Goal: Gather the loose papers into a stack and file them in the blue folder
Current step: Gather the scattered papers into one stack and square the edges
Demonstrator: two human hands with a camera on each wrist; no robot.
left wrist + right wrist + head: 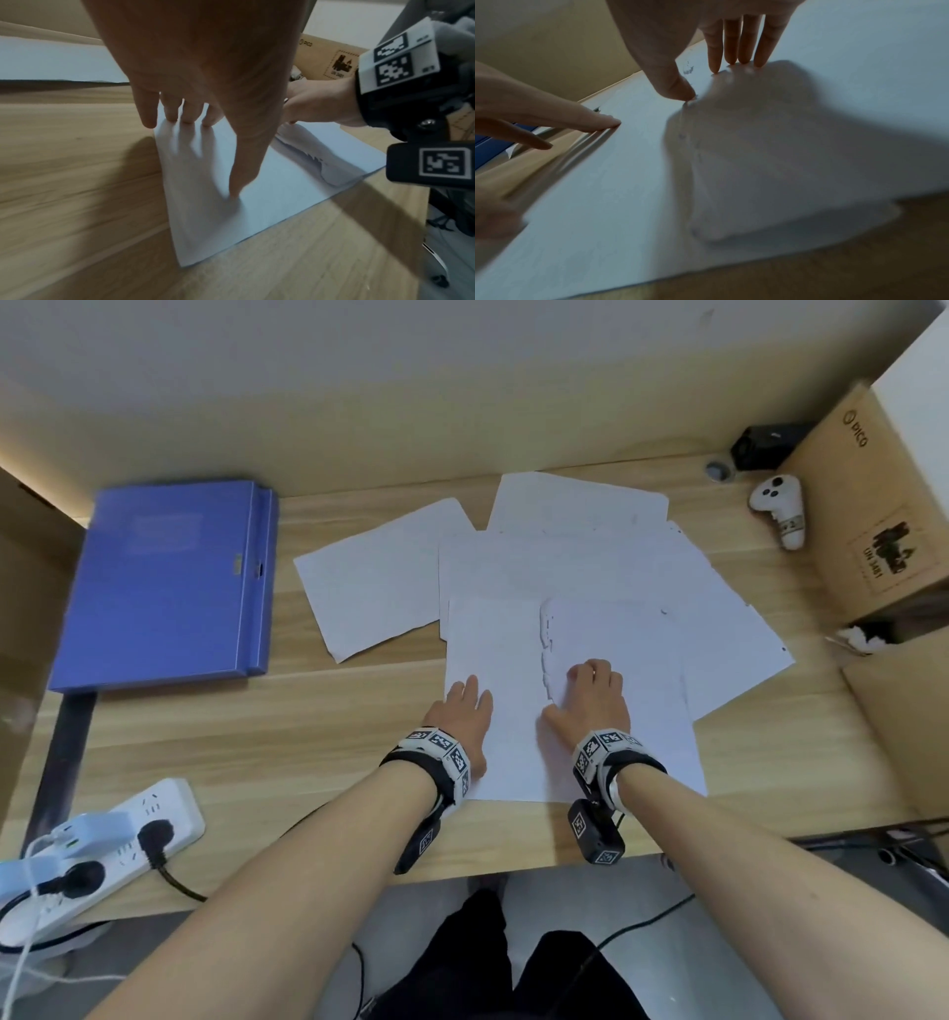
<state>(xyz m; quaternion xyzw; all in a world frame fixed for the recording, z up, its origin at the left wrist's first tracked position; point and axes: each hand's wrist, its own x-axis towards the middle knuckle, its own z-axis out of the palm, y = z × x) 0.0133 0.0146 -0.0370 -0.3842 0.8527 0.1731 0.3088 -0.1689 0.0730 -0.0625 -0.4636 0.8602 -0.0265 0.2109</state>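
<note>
The blue folder (164,577) lies closed at the desk's left. Several white sheets are spread loosely over the middle and right: one angled sheet (375,577) near the folder, others overlapping behind. My left hand (467,711) lies flat, fingers straight, on the left edge of the nearest sheet (503,649); the left wrist view shows the hand (223,157) pressing that sheet (257,203) down. My right hand (570,690) presses its fingertips on a ragged-edged sheet (616,634) on top. In the right wrist view the hand (711,81) has its thumb at the ragged edge (682,130).
A white power strip (102,845) with plugs sits at the front left. A cardboard box (873,516), a white controller (778,505) and a small black device (765,444) stand at the back right. Bare wooden desk (308,737) lies between folder and hands.
</note>
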